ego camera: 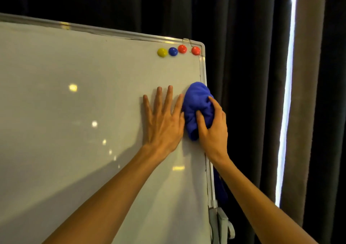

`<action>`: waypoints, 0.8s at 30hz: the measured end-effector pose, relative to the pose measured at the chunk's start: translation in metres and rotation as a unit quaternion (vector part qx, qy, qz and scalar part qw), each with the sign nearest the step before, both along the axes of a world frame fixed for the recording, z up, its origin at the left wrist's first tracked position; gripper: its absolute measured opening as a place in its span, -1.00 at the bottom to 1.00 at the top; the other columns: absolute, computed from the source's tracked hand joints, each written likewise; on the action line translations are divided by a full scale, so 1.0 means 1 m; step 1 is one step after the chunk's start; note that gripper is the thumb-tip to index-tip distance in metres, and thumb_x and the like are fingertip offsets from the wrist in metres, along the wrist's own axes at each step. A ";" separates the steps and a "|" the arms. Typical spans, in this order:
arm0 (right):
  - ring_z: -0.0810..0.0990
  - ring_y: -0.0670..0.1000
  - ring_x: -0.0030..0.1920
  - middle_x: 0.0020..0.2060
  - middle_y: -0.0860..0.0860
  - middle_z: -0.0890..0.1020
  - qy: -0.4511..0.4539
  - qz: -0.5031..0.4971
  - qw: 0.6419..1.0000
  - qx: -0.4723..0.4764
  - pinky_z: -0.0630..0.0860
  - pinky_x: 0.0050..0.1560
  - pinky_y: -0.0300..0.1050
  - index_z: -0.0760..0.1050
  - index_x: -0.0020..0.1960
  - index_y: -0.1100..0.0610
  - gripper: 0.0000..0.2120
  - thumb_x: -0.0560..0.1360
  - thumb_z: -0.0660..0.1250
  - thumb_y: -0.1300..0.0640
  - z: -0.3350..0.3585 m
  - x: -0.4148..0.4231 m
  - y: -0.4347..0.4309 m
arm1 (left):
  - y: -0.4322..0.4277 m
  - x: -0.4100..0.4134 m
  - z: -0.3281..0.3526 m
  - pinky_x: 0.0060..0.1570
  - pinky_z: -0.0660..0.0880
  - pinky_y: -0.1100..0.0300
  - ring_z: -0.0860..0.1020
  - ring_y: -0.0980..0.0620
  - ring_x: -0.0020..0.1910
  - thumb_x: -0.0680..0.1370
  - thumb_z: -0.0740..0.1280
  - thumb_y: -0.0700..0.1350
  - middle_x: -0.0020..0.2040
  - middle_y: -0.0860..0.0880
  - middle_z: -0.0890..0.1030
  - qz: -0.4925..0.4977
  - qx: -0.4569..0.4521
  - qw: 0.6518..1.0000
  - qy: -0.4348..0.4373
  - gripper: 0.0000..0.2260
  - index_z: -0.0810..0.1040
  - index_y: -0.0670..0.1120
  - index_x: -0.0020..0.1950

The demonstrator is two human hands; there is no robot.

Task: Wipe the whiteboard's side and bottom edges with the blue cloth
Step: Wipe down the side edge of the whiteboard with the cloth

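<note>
The whiteboard [74,103] fills the left and middle of the head view, with its metal right edge [203,69] running down to a grey bracket. My right hand [213,129] is shut on the bunched blue cloth [196,103], which is pressed against that right edge about a third of the way down. A tail of the cloth hangs behind the board's edge below my wrist. My left hand [164,120] lies flat on the board surface, fingers spread, just left of the cloth and touching it.
Several round magnets, yellow [162,52], blue [173,51] and two red [195,50], sit near the board's top right corner. A grey bracket [221,223] clamps the lower right edge. Dark curtains [247,94] hang behind, with a bright gap [286,103] at right.
</note>
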State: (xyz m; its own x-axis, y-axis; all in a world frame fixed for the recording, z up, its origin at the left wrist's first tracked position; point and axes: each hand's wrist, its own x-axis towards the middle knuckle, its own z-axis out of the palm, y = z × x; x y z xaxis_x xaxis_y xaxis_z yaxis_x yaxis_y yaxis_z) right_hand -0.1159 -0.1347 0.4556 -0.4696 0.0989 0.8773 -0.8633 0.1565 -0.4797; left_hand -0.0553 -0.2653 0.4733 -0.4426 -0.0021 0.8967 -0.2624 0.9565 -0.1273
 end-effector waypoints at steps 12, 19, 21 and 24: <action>0.52 -0.05 0.23 0.34 -0.03 0.48 -0.013 0.012 0.999 -0.049 0.51 0.23 -0.04 0.21 0.50 -0.08 -0.44 0.54 0.25 -0.12 0.096 -0.038 -0.023 | -0.006 -0.023 0.007 0.52 -0.12 -0.35 -0.12 -0.24 0.63 0.64 -0.28 0.18 0.66 -0.16 -0.05 0.032 -0.015 0.999 0.034 -0.40 -0.10 -0.01 0.66; 0.54 -0.13 0.21 0.29 -0.06 0.53 -0.036 0.063 0.996 -0.044 0.50 0.24 -0.14 0.27 0.47 -0.05 -0.49 0.55 0.30 0.03 -0.006 -0.009 0.000 | -0.009 -0.026 0.003 0.51 -0.13 -0.35 -0.19 -0.26 0.62 0.63 -0.37 0.12 0.66 -0.19 -0.16 0.035 -0.010 0.999 0.021 -0.38 -0.16 -0.04 0.68; 0.55 -0.13 0.19 0.28 -0.06 0.53 -0.042 0.052 0.997 -0.033 0.51 0.21 -0.14 0.27 0.47 -0.07 -0.49 0.55 0.29 0.01 -0.014 -0.006 0.003 | -0.008 -0.026 0.003 0.51 -0.14 -0.35 -0.20 -0.26 0.62 0.62 -0.39 0.13 0.66 -0.19 -0.18 0.041 -0.009 0.999 0.018 -0.38 -0.19 -0.04 0.67; 0.55 -0.06 0.20 0.29 -0.03 0.52 -0.041 0.029 0.999 -0.011 0.52 0.23 -0.01 0.24 0.48 -0.09 -0.49 0.55 0.26 -0.06 0.008 -0.009 0.000 | -0.009 -0.027 0.002 0.51 -0.12 -0.36 -0.19 -0.28 0.62 0.63 -0.34 0.14 0.65 -0.21 -0.18 0.044 -0.018 0.999 0.013 -0.38 -0.22 -0.06 0.67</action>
State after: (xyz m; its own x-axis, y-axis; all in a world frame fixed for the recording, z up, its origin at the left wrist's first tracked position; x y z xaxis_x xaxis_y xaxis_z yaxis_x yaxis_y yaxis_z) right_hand -0.1246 -0.1347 0.4634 -0.5452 0.0881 0.8336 -0.8282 0.0969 -0.5519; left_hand -0.0822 -0.2745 0.4753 -0.4179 -0.0074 0.9085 -0.3499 0.9241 -0.1534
